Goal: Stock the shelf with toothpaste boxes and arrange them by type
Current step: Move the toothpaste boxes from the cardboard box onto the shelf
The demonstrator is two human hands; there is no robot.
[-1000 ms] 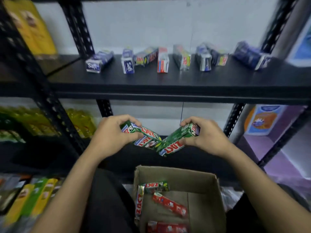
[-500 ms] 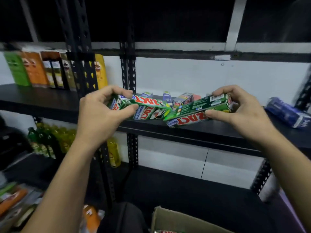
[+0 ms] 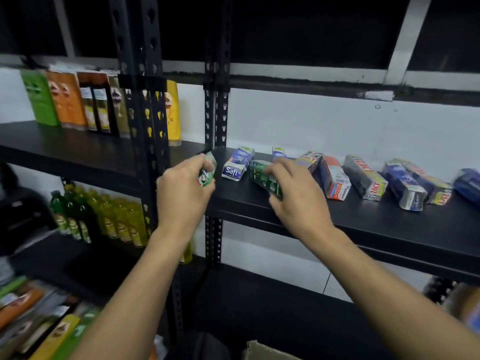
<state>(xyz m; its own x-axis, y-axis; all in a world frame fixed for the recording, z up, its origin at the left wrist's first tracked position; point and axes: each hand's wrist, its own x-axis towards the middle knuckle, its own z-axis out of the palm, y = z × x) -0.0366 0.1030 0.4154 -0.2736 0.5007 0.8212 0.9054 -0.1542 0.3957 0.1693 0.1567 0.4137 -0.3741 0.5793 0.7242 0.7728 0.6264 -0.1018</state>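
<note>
On the left, the left hand point(image 3: 181, 188) is curled round a green toothpaste box point(image 3: 207, 170), thumb on the near side and fingers over the top. The box stands out past the fingertips, tilted, over the left end of the black shelf point(image 3: 363, 227) and close to the perforated upright point(image 3: 217, 120). The blur hides whether there is a second box behind it. Just to its right lies a blue-and-white Safi box point(image 3: 235, 167), end-on to the front and touching neither hand. Next comes the right hand point(image 3: 296, 196), clasping the dark green boxes point(image 3: 263, 178) from above. They poke out to the left of the fingers with the thumb under their near end, low over the shelf, though I cannot tell if they rest on it yet. To my eye the step is setting the green ones down, and the Safi box sits squarely between the two handfuls. It would be better to bring both lots to one side of it so the green type forms one group. They should go down flat, ends facing the front like the rest, before the fingers let go. Care is needed not to nudge the Safi box. Further right, the red-and-white box point(image 3: 335, 181), silver box point(image 3: 365, 178) and dark blue box point(image 3: 404, 189) lie slightly askew.
</note>
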